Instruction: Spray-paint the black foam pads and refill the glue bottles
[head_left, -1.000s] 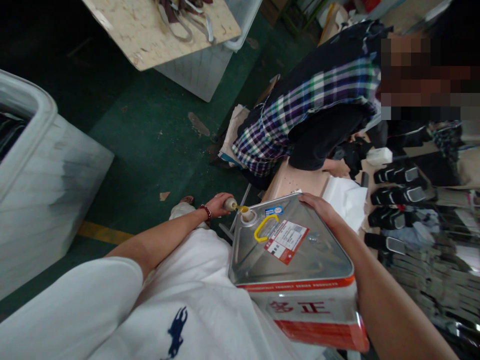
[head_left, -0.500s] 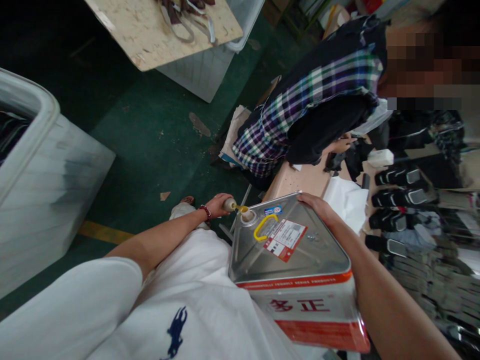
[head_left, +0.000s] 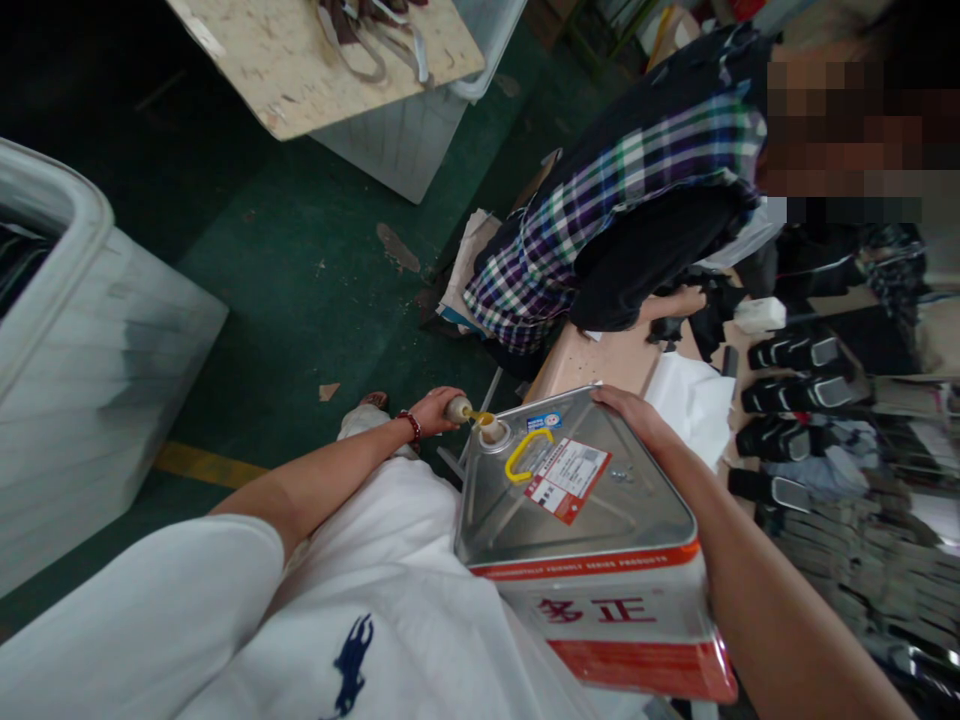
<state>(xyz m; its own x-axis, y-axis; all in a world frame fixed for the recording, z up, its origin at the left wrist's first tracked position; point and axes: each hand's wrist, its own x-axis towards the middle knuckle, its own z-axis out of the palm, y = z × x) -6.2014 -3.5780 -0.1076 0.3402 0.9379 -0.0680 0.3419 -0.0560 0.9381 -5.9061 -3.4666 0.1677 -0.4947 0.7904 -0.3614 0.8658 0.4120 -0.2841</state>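
1. The tin (head_left: 581, 535) is near the middle of the scene, tilted, its spout (head_left: 492, 430) at the far left corner of its top.
2. The left hand (head_left: 436, 410) grasps a small bottle (head_left: 457, 409), fingers wrapped around it, just left of the spout.
3. A thin yellowish stream (head_left: 475, 414) spans the gap between spout and bottle.
4. The right hand (head_left: 628, 408) grasps the tin at its far right corner, fingers over the rim; the grip beneath is hidden.
5. The tin's yellow handle (head_left: 529, 456) lies between spout and label (head_left: 568, 479), touched by neither hand.
6. Far right, a co-worker in plaid (head_left: 622, 180) reaches over dark cloth (head_left: 711, 318) on a table (head_left: 592, 362); I cannot tell whether those fingers grip.
7. A white bin (head_left: 112, 350) stands at left.
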